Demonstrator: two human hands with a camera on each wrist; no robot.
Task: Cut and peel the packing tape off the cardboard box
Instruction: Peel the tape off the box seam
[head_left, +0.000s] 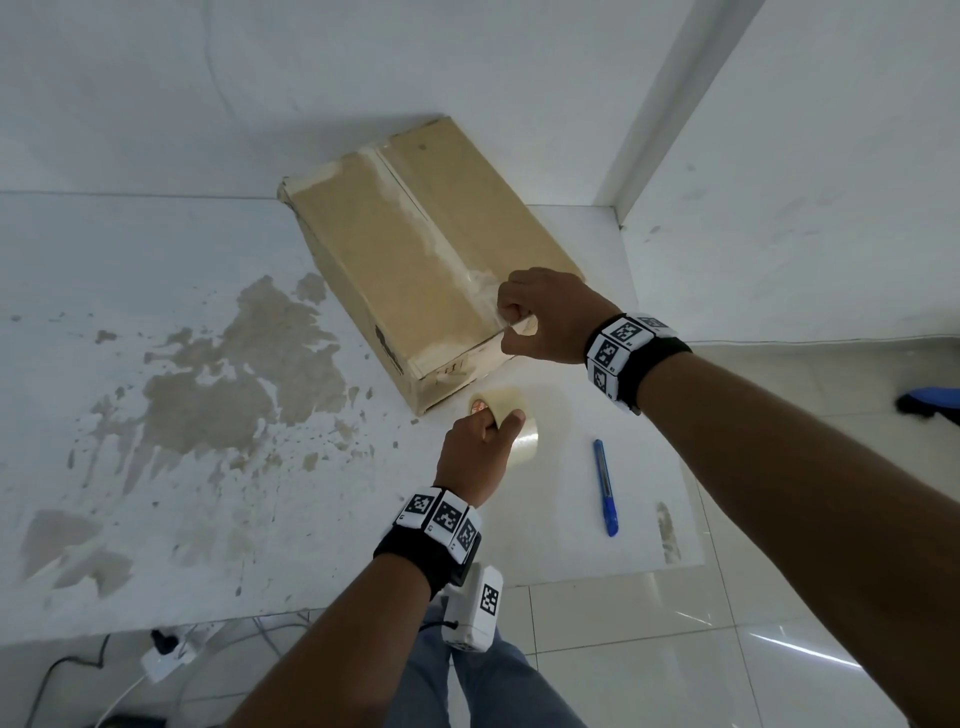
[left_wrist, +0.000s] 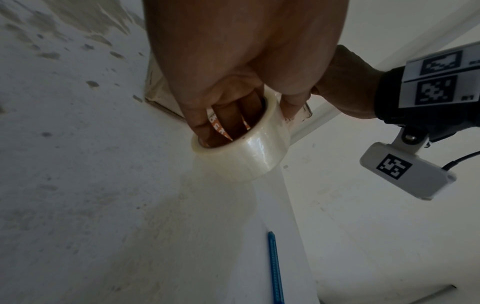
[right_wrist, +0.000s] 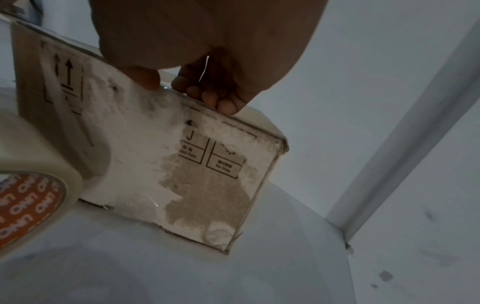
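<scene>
1. Nearest the head cam: left hand (head_left: 480, 441), fingers hooked thru the core of a clear tape roll (head_left: 503, 413), thumb on the outside; roll is held just off the box's near corner.
2. Cardboard box (head_left: 415, 249) lies on the white table (head_left: 156, 312); packing tape (head_left: 441, 244) runs along its top seam.
3. Right hand (head_left: 540, 317) is curled at the near top edge, tape end seemingly pinched btwn thumb & fingers.
4. Blue cutter (head_left: 605, 486) lies untouched nearby.
5. Judgement: tape should be peeled low & slow, w/ the box steadied, so cardboard isn't torn.
</scene>
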